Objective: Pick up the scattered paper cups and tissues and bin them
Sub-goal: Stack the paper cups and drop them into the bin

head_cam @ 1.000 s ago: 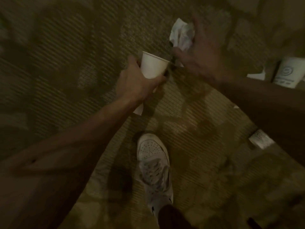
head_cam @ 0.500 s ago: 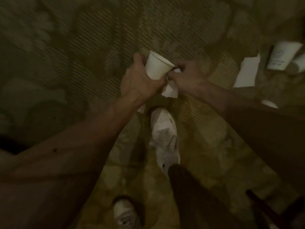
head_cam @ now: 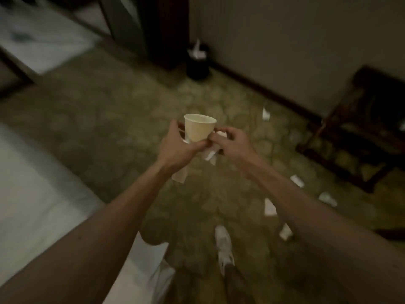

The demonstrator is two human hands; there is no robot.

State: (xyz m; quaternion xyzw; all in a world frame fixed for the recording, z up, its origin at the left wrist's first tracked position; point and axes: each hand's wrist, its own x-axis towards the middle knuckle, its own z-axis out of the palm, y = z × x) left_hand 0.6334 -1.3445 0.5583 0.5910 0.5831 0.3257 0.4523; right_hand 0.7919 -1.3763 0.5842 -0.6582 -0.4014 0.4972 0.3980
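Though blurred, left hand (head_cam: pixel 175 148) grips cup (head_cam: pixel 198 128) | right hand (head_cam: pixel 232 143) half-hides tissue (head_cam: pixel 210 153)

Both bare arms reach forward; left hand (head_cam: pixel 175 148) wraps a pale paper cup (head_cam: pixel 198 128), right hand (head_cam: pixel 232 143) apparently pinches crumpled white tissue (head_cam: pixel 211 153).

Hotel room — bed (head_cam: pixel 32 194), carpet (head_cam: pixel 109 128).

A: Floor's a dim olive patterned carpet (head_cam: pixel 122 119). Scattered on it?

B: White paper scraps and cups (head_cam: pixel 327 199) at right, blurry. A round black bin (head_cam: pixel 197 66) stands by the wall; dark wooden rack (head_cam: pixel 359 132) further right.
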